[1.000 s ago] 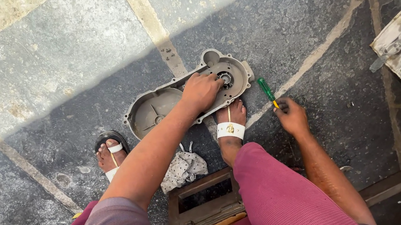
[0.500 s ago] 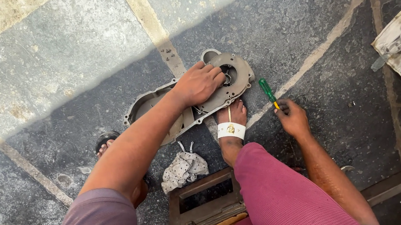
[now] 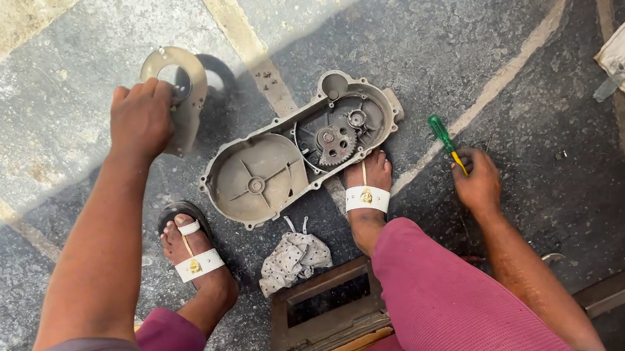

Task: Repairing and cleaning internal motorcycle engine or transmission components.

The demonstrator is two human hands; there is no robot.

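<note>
The casing (image 3: 302,149) lies on the floor (image 3: 468,24) before my feet; plate (image 3: 178,97) left of it, screwdriver (image 3: 443,137) right; rag (image 3: 295,260) behind.

— Where is your left hand (image 3: 140,120)?
— Your left arm reaches far forward and left, its fingers curled shut in a grip.
— And your right hand (image 3: 476,183)?
— Low at your right side, fist closed, wrist bent inward.

A grey round metal plate (image 3: 179,89) with a central hole is held tilted above the stone floor.
</note>
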